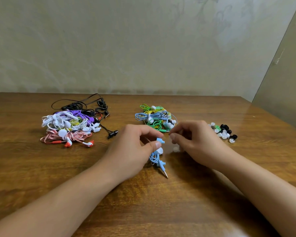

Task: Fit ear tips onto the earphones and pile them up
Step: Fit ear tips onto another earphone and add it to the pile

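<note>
Head view: my left grip (137, 147) clamps the blue earphones (156, 155), my right grip (190, 142) pinches a clear ear tip (175, 148); squeezed askew, it could pop loose.

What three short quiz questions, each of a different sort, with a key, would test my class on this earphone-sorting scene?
1. True or false: the left hand grips the blue earphones.
2. Which colours are the loose ear tips right of the right hand? A red and yellow; B white, black and green; C purple only.
3. Fill in: the blue earphones' jack plug points toward the ____.

Key: 1 true; 2 B; 3 camera (near table edge).
</note>
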